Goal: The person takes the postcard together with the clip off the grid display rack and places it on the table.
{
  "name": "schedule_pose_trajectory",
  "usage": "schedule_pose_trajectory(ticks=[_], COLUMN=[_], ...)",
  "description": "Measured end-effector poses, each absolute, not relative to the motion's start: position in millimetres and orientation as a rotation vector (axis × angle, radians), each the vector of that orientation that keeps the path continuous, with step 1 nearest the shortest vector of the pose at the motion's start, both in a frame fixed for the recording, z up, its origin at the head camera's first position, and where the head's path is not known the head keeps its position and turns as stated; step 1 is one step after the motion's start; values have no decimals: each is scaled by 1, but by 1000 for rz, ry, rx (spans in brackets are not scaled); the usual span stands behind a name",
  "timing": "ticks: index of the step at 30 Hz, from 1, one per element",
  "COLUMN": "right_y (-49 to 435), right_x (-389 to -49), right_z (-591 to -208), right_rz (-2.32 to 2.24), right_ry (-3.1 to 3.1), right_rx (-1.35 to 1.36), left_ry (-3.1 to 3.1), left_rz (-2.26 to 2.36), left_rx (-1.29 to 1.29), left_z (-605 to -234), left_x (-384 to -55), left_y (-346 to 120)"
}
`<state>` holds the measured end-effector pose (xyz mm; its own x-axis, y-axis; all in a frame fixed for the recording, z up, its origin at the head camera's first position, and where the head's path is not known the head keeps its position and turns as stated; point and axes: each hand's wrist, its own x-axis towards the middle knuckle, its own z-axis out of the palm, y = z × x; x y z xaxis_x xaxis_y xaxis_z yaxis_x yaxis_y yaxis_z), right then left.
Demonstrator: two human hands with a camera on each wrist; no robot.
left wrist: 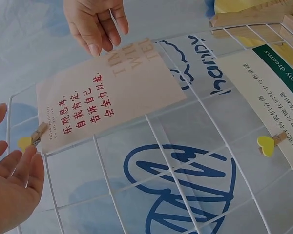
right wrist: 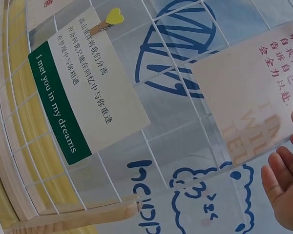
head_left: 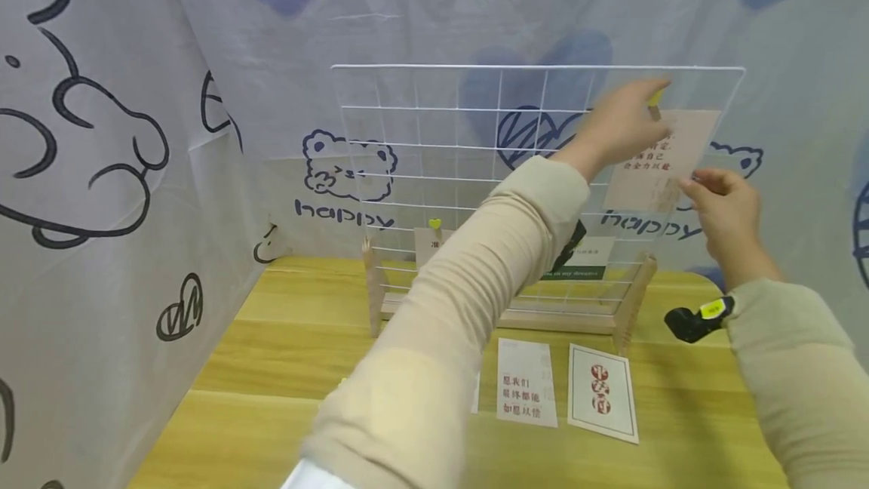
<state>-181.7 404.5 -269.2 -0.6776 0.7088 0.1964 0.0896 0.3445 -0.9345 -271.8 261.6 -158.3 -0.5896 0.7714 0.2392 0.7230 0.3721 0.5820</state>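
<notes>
A pink card with red printed writing [left wrist: 80,105] hangs on the upper right of a white wire grid [head_left: 421,107]. At its top edge is a wooden clip with a yellow heart [left wrist: 35,137]. My left hand [head_left: 621,123] reaches across to this clip; in the left wrist view its fingertips are right at the clip, with the thumb apart from the fingers. My right hand [head_left: 729,213] is by the card's lower right edge, its fingers loosely bent and its thumb overlapping the card's edge in the right wrist view.
Lower on the grid hang a green-and-white card [right wrist: 88,92] and another pale card [head_left: 426,244], both with heart clips. Wooden feet [head_left: 372,285] support the grid on the wooden table [head_left: 271,368]. Before it lie a red-lettered card [head_left: 526,368] and a bordered card [head_left: 603,406].
</notes>
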Motion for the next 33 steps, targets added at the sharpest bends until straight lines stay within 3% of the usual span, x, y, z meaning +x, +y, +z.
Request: schedule_pose_trajectory(ticks=[33], right_y=[406], right_x=[-185], right_z=[-263], right_rz=[1407], right_ry=[-1958], right_rx=[-723], left_ry=[2816], left_rz=[938], left_rx=[1385], left_z=[-158], left_x=[-275], left_y=[279])
